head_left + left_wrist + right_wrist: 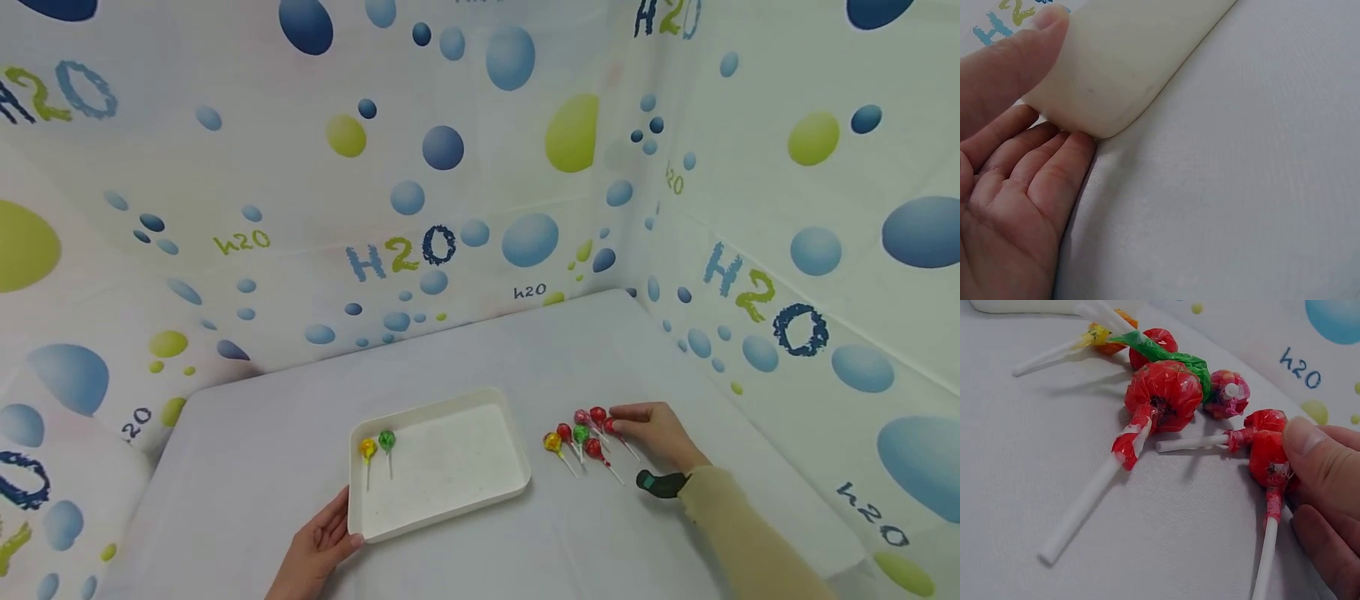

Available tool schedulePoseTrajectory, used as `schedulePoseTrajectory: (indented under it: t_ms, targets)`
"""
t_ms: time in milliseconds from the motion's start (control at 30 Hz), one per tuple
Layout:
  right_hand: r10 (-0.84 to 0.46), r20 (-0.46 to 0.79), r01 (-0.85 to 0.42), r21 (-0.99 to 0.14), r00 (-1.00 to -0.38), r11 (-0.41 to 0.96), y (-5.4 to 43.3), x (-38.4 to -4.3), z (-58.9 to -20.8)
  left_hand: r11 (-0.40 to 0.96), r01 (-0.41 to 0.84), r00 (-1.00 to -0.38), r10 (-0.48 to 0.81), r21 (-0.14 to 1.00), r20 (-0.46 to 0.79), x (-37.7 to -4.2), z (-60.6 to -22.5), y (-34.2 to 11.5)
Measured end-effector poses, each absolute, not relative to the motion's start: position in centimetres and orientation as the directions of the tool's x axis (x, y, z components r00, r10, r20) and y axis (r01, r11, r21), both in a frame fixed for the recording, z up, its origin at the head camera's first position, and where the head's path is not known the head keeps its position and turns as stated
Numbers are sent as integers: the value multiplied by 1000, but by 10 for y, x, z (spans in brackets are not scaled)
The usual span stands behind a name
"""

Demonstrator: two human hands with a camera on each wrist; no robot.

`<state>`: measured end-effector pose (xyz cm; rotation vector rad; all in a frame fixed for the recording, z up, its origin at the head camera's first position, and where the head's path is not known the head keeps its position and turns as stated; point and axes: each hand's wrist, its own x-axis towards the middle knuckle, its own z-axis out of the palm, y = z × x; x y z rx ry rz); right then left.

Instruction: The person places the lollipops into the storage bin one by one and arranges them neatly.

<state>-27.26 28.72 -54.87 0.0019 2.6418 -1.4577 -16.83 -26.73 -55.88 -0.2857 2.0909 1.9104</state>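
Beige cloth sleeve point(757, 533), near right; right hand point(658, 433), fingers pinching one round red-wrapped lollipop point(1268, 456) at the right edge of six more wrapped lollipops point(581, 434) (yellow, green, pink, red) on the white-covered desk point(247, 500). Left hand point(318, 542), fingers gripping the near left corner of one white rectangular plastic tray point(450, 475). Inside, left end: one yellow-wrapped lollipop point(367, 449), one green-wrapped lollipop point(386, 439).

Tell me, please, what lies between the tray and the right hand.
In the head view, a cluster of lollipops lies between the tray and the right hand: yellow, green, pink and red ones.
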Motion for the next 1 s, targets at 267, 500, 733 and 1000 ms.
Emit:
schedulePoseTrajectory:
  t_ms: [267, 500, 733, 1000]
  targets:
    - [-61, -121, 59, -794, -991, 605, 280, -270, -545, 71, -331, -941, 52, 941, -335, -167, -562, -266]
    - [-39, -100, 54, -783, -994, 620, 279, -267, -545, 76, -330, -941, 48, 941, -334, -169, -564, -267]
    - [-21, -74, 49, -818, -997, 573, 287, -269, -550, 58, -311, -948, 57, 949, -314, -168, -564, -269]
    - [-10, -57, 45, -878, -998, 476, 279, -277, -536, 55, -312, -947, 62, 948, -315, -168, -561, -269]
